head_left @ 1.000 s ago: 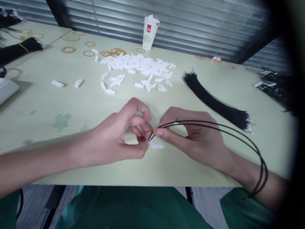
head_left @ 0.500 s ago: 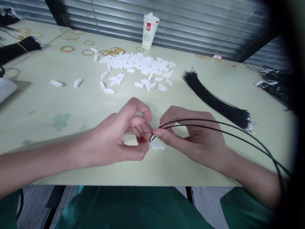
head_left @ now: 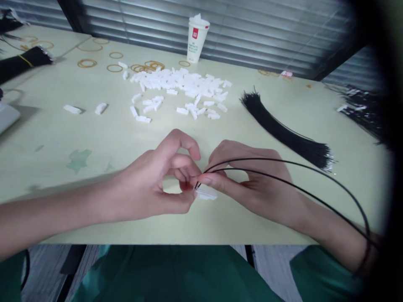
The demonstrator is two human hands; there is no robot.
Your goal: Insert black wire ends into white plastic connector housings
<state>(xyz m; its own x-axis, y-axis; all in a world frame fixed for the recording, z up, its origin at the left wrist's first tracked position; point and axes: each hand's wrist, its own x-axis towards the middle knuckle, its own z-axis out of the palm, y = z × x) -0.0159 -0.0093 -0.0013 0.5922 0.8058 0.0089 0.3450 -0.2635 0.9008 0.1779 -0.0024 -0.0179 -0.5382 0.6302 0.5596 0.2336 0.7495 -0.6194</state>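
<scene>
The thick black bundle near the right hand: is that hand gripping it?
No, the bundle lies on the table while the right hand pinches two wires.

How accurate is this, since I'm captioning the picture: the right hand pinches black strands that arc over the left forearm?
Nearly: the head view shows the right hand pinching black strands that arc over the right forearm, not the left.

Tips of black wires (head_left: 261, 159) too small to make out at left hand (head_left: 154, 180); can't tell if seated in white connector (head_left: 207, 193), end hidden by thumb. Wires vanish into dark blur toward table's (head_left: 176, 230) right edge. Harness pile (head_left: 362, 109) there blurs. Toward left edge, banded wire bundle (head_left: 25, 63) and white object (head_left: 8, 115) cut off. Lowest print on paper cup (head_left: 197, 40), far edge, unreadable.
</scene>
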